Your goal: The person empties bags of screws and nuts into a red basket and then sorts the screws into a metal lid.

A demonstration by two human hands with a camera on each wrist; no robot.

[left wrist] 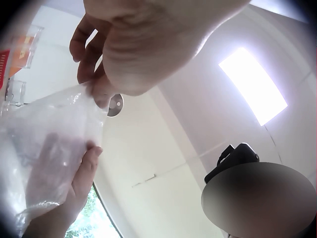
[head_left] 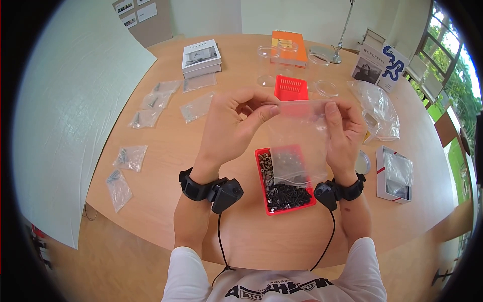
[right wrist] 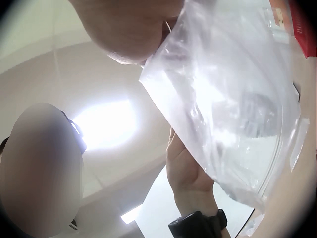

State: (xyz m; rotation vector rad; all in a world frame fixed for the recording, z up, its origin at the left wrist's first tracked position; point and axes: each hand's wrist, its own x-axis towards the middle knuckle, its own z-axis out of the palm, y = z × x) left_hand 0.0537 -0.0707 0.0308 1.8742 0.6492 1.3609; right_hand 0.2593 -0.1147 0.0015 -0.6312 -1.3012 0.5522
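Note:
A clear plastic bag (head_left: 302, 146) hangs between both hands, above a red tray (head_left: 270, 210) of screws and small metal parts. The left hand (head_left: 234, 126) pinches its upper left corner between thumb and fingers. At the upper right, the right hand (head_left: 343, 136) pinches the edge with thumb and fingers. The zip strip is at the bag's lower end. In the left wrist view, the bag (left wrist: 44, 129) spreads below the left hand (left wrist: 143, 49). The right wrist view shows the bag (right wrist: 228, 99) close up, with the right hand (right wrist: 129, 25) above it.
Small bags of hardware (head_left: 131, 157) lie along the table's left side. Behind are a smaller red basket (head_left: 292, 94), clear round dishes (head_left: 327, 88), books (head_left: 201, 55) and a lamp stand (head_left: 336, 56). At right are crumpled plastic (head_left: 382, 113) and a white box (head_left: 395, 194).

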